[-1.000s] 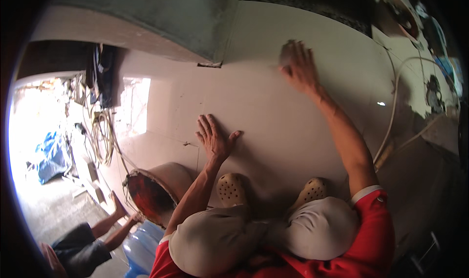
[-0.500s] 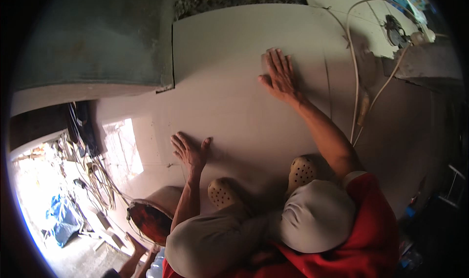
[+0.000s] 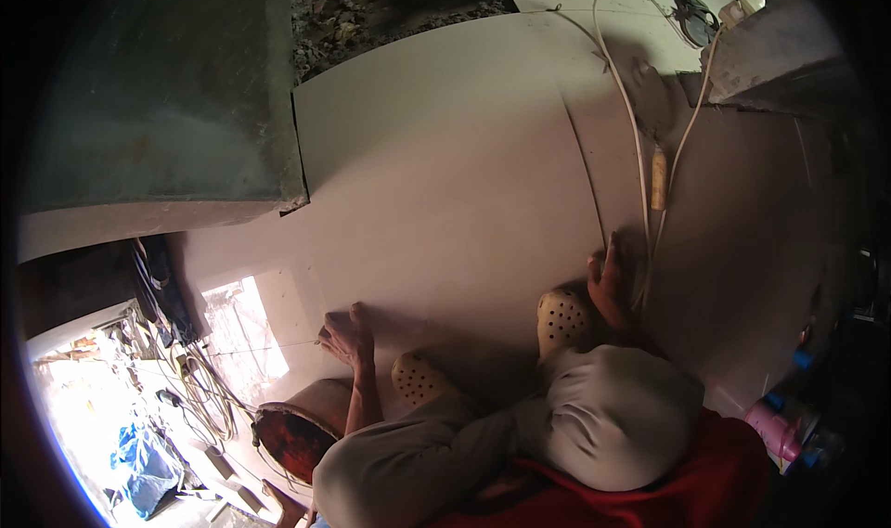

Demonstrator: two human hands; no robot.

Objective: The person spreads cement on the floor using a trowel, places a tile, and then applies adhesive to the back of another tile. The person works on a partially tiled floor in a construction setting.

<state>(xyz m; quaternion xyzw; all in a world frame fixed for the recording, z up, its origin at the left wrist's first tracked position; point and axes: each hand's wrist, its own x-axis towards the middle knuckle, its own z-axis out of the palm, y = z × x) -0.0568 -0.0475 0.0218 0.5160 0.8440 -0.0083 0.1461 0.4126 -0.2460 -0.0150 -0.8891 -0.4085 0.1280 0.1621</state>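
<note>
A large pale tile (image 3: 445, 175) lies flat on the floor before me. My left hand (image 3: 350, 338) rests on the floor tiling near a bucket (image 3: 292, 435) with a dark, reddish inside; its fingers are bent and the thumb stands apart. Beside that hand a thin string (image 3: 269, 350) runs across the floor. My right hand (image 3: 608, 285) touches the tiling by a dark joint line (image 3: 583, 161), index finger stretched, the other fingers partly hidden. I see nothing held in either hand. Between them are my two perforated clogs (image 3: 563, 319).
A wooden-handled tool (image 3: 659, 180) lies between loops of white cable (image 3: 631, 110) on the right. A dark green-grey block (image 3: 167, 92) stands at far left, beside rough rubble (image 3: 343, 22). Tangled cords (image 3: 200, 384), a blue plastic bag (image 3: 144, 468) and a pink bottle (image 3: 775, 429) lie around.
My right hand has come back from the far part of the tile to the joint beside my right clog. My left hand's flat fingers have bent. The view has shifted.
</note>
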